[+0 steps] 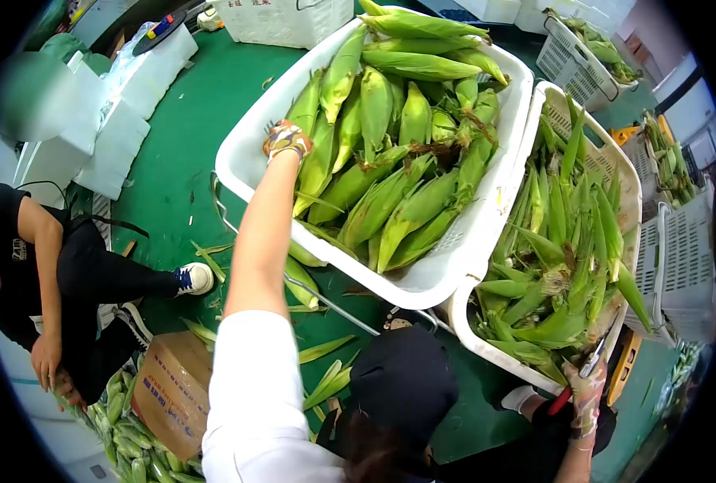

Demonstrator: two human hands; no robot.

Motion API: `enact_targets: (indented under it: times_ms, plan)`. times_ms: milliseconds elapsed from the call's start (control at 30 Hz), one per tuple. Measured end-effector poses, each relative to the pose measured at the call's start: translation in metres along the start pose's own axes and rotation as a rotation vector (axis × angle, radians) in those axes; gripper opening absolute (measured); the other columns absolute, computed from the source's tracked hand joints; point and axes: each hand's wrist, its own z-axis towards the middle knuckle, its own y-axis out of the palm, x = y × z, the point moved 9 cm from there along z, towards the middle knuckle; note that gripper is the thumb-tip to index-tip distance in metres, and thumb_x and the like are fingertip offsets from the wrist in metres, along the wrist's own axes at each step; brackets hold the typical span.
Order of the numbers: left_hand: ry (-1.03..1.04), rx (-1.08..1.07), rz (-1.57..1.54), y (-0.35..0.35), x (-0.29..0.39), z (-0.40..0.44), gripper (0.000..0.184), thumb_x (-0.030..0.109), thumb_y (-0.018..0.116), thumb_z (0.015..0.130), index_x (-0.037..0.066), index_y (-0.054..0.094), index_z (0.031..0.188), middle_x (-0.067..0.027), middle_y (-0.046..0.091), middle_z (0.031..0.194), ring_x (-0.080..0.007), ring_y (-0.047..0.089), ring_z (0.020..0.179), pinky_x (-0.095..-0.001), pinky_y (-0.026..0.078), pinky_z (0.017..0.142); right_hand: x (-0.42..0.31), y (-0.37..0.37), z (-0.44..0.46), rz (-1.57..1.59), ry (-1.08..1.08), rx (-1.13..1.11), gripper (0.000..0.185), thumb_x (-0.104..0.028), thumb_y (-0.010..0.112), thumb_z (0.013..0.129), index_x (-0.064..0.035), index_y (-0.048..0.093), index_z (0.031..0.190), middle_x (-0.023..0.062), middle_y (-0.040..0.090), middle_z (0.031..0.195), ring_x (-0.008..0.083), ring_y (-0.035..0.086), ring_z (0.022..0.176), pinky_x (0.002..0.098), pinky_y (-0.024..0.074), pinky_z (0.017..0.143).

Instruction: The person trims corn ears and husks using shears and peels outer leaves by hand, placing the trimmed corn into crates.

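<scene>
My left hand [286, 140], in a patterned glove, reaches to the left side of a large white basket [241, 161]. Its fingers are curled at the upper end of a green ear of corn [315, 173], partly hidden by the glove. Many unhusked ears lie heaped in this basket, some with brown silk. On the far right, my right hand [586, 388], also gloved, is closed around pruning shears [591, 364] with red handles, blades pointing up. The shears are beside a second white basket [630, 189], full of loose green husks [551, 266].
A black cap [404, 378] fills the lower middle. At left sits another person [32, 266] near a cardboard box [173, 394] and piled corn [137, 443]. White foam boxes [117, 121] stand behind. Grey crates [680, 258] line the right. Husks litter the green floor [173, 193].
</scene>
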Motion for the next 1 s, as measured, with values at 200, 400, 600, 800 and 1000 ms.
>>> enact_targets:
  times_ms: [200, 400, 600, 800, 1000]
  plan:
    - [0.081, -0.324, -0.655, 0.01, 0.008, -0.019, 0.057, 0.052, 0.064, 0.071, 0.001, 0.066, 0.096, -0.0144, 0.063, 0.106, -0.021, 0.059, 0.092, -0.033, 0.046, 0.083, -0.021, -0.012, -0.016, -0.001, -0.066, -0.075, 0.048, -0.004, 0.072, 0.061, 0.0008, 0.048, 0.103, 0.0135, 0.058, 0.089, 0.0232, 0.06, 0.084, 0.0325, 0.0484, 0.073]
    - [0.503, -0.476, -1.653, -0.121, 0.118, -0.145, 0.081, 0.018, 0.075, 0.072, -0.006, 0.022, 0.128, -0.0171, 0.056, 0.112, -0.0233, 0.06, 0.097, -0.0327, 0.052, 0.082, -0.072, -0.036, 0.001, 0.246, -0.329, -0.067, 0.022, -0.002, 0.065, 0.073, -0.0004, 0.055, 0.093, 0.0084, 0.061, 0.082, 0.0159, 0.059, 0.075, 0.0288, 0.0471, 0.065]
    - [1.004, -0.643, -1.494, -0.219, 0.272, -0.309, 0.088, 0.024, 0.079, 0.061, -0.002, 0.031, 0.129, -0.0115, 0.049, 0.118, -0.0196, 0.049, 0.108, -0.0355, 0.041, 0.092, -0.141, -0.111, 0.008, 1.197, -0.569, 0.011, 0.027, -0.007, 0.067, 0.077, -0.0005, 0.055, 0.1, 0.0063, 0.063, 0.09, 0.015, 0.06, 0.075, 0.0263, 0.0476, 0.064]
    - [1.194, -0.428, -1.068, -0.199, 0.359, -0.398, 0.088, 0.029, 0.084, 0.052, -0.001, 0.042, 0.124, -0.0161, 0.045, 0.119, -0.0263, 0.044, 0.112, -0.0376, 0.036, 0.097, -0.107, -0.17, -0.013, 1.121, -0.726, 0.149, 0.047, -0.008, 0.071, 0.073, -0.0009, 0.05, 0.114, 0.009, 0.06, 0.1, 0.0159, 0.057, 0.088, 0.0283, 0.0475, 0.075]
    - [1.186, -0.419, -1.054, -0.19, 0.379, -0.434, 0.087, 0.04, 0.072, 0.059, -0.001, 0.038, 0.128, -0.023, 0.04, 0.128, -0.0336, 0.039, 0.12, -0.04, 0.033, 0.1, -0.06, -0.128, -0.027, 1.297, -0.847, -0.414, 0.057, -0.044, 0.039, 0.091, 0.0019, 0.042, 0.125, 0.0184, 0.047, 0.126, 0.0244, 0.048, 0.111, 0.0344, 0.0367, 0.097]
